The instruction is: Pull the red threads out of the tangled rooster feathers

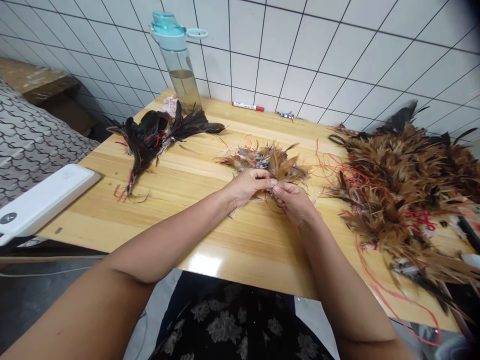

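Observation:
Both hands meet near the middle of the wooden table point(210, 210), at the near edge of a small pile of brown and grey feathers point(258, 156). My left hand point(249, 185) has its thumb and fingers pinched together at the quill end of a brown feather point(284, 167). Close against it, my right hand point(290, 197) is pinched too, its fingertips touching the left ones. What lies between the right fingertips is too small to make out. Red thread point(272, 206) shows just below the hands.
Black feathers point(140, 150) bunch at the left by a water bottle point(182, 75). A red marker point(247, 106) lies along the tiled wall. Brown feathers point(405, 175) and tangled red string point(397, 297) cover the right side. A white power bank point(48, 200) overhangs the left edge.

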Action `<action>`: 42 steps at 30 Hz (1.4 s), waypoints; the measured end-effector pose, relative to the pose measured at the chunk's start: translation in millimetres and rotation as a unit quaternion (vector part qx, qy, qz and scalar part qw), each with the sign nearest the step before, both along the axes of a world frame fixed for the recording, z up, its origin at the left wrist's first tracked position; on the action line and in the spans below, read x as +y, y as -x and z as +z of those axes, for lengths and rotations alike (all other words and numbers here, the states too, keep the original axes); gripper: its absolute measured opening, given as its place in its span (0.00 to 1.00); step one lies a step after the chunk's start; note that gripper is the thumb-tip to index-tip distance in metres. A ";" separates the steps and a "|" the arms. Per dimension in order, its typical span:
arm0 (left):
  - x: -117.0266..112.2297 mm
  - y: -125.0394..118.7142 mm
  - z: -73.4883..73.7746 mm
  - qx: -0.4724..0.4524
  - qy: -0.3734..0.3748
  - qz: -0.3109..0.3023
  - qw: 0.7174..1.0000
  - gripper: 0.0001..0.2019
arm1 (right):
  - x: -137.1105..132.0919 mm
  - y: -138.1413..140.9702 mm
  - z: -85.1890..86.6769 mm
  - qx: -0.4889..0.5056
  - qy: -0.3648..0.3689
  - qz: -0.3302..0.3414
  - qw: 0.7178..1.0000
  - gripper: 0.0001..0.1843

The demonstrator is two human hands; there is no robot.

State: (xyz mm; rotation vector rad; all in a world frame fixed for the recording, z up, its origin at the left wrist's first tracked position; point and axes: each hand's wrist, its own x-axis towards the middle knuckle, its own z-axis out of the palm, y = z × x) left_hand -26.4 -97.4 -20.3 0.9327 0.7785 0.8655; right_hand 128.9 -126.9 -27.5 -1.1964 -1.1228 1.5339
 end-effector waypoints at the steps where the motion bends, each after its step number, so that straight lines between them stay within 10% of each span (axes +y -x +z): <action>1: 0.0 0.8 0.7 -0.003 0.002 -0.007 1.000 0.18 | 0.2 0.2 0.0 -0.001 -0.004 0.000 1.000 0.26; 19: 9.5 9.5 4.4 -0.113 0.029 -0.015 0.993 0.16 | -1.1 -1.3 3.3 0.010 -0.033 0.076 0.997 0.24; 42: 4.3 1.9 -3.8 -0.111 0.025 -0.029 0.993 0.18 | -2.0 9.2 6.3 -0.069 -0.084 0.004 0.994 0.22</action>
